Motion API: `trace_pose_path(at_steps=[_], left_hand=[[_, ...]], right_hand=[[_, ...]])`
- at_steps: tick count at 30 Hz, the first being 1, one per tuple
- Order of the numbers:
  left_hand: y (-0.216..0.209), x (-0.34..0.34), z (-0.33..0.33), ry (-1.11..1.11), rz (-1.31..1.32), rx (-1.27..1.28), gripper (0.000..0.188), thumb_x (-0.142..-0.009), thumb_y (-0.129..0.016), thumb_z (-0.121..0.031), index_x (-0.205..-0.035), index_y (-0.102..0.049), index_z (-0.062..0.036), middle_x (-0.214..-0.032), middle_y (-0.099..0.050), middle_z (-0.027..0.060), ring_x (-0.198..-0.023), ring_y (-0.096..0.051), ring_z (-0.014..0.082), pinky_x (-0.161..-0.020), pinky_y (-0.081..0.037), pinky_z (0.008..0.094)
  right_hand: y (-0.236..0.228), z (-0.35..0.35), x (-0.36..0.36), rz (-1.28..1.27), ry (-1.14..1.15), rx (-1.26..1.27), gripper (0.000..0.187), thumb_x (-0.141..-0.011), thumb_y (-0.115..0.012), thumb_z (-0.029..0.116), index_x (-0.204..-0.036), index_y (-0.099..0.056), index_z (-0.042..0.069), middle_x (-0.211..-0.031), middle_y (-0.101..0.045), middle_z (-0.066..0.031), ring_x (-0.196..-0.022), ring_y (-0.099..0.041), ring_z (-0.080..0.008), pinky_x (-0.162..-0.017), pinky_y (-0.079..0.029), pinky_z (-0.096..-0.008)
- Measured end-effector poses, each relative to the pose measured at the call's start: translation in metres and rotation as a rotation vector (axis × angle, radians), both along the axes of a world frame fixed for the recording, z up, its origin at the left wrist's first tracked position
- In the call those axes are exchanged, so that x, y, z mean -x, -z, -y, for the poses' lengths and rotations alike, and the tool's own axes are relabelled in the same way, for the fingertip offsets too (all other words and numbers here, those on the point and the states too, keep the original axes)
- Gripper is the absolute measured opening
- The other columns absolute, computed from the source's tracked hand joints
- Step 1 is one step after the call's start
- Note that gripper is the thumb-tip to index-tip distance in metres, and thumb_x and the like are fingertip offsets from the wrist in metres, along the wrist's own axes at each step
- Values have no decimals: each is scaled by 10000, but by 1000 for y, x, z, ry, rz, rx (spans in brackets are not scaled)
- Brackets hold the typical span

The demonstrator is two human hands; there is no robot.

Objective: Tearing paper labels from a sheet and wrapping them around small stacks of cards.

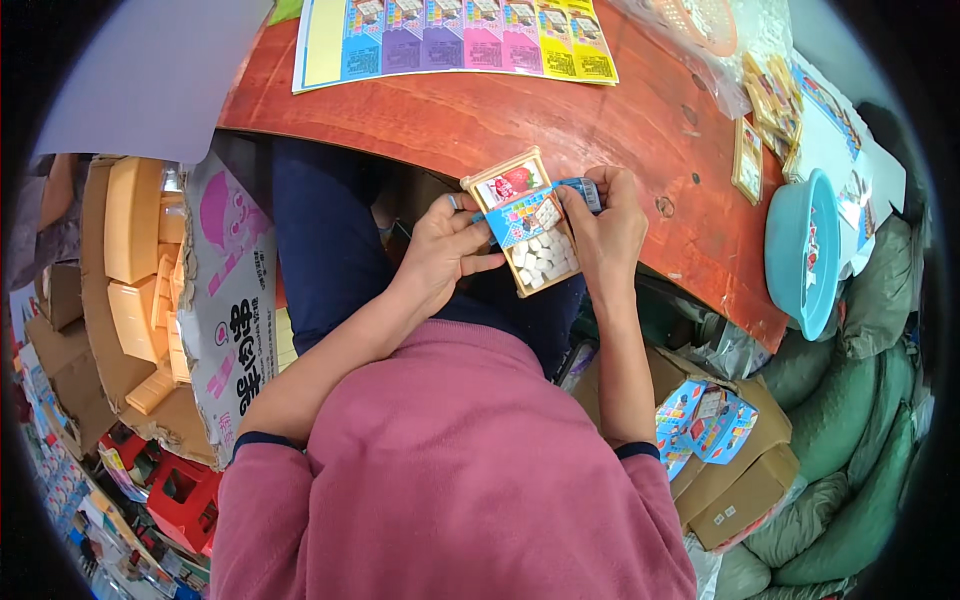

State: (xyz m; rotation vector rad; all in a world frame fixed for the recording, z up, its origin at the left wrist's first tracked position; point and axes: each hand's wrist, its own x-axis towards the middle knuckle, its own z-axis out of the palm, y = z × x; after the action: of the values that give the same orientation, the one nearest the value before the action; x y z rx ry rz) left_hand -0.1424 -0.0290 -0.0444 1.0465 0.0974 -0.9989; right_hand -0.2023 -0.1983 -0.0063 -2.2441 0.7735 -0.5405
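Over my lap, at the table's near edge, I hold a small tan plastic case (466,186) tilted at a slant. Small white blocks (541,258) fill its lower part, and a card with a strawberry picture (512,182) shows at its upper end. A blue printed paper label (525,218) lies across its middle. My left hand (440,245) is closed on the case's left side, fingers at the label's left end. My right hand (608,215) pinches the label's right end, which sticks out past the case; some of its fingers are hidden behind.
The reddish wooden table (450,115) bears colourful label sheets (460,40), several tan cases (775,105) and a blue basin (818,255) at its right edge. A carton (228,300) of orange plastic boxes (135,220) stands left. Blue printed boxes (722,425) and green sacks (850,480) lie lower right.
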Motion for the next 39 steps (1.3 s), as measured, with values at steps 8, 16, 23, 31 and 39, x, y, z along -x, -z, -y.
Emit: trace_pose_path(at_steps=[8, 16, 23, 31, 39], left_hand=[[-6, 2, -3, 3, -80, -47, 221, -930, -498, -123, -1132, -437, -57, -1005, -597, 57, -897, -611, 123, -660, -558, 258], [-6, 13, 7, -213, -18, -100, 159, -889, -550, -100, -1026, -479, -66, -854, -581, 22, -772, -592, 78, -587, -493, 181], [-2, 8, -5, -201, -34, -9, 140, -877, -564, -105, -989, -496, -54, -791, -573, 27, -683, -554, 79, -570, -454, 188], [-11, 12, -1, -83, 99, -45, 184, -883, -594, -178, -989, -586, -28, -859, -638, 43, -699, -567, 90, -655, -453, 224], [-5, 4, -2, -40, 94, 113, 252, -887, -594, -196, -1059, -574, -12, -964, -647, 71, -831, -614, 122, -712, -480, 253]], right_hand=[[2, 0, 1, 20, -17, 21, 245, -739, -716, 86, -897, -547, 7, -753, -616, -72, -659, -594, -123, -608, -479, -266], [5, 1, 1, 40, -20, 24, 258, -731, -725, 88, -897, -546, 8, -753, -615, -76, -658, -594, -128, -611, -478, -266], [6, 1, 2, 56, -14, 21, 260, -727, -727, 89, -895, -546, 10, -741, -613, -78, -654, -595, -133, -607, -478, -269], [6, 1, 2, 74, -19, 18, 253, -729, -721, 82, -891, -542, 4, -740, -613, -82, -648, -595, -141, -599, -476, -274], [-2, 9, 5, 80, 28, -490, 190, -764, -710, 84, -826, -536, 37, -710, -584, -15, -609, -536, -68, -524, -424, -209]])
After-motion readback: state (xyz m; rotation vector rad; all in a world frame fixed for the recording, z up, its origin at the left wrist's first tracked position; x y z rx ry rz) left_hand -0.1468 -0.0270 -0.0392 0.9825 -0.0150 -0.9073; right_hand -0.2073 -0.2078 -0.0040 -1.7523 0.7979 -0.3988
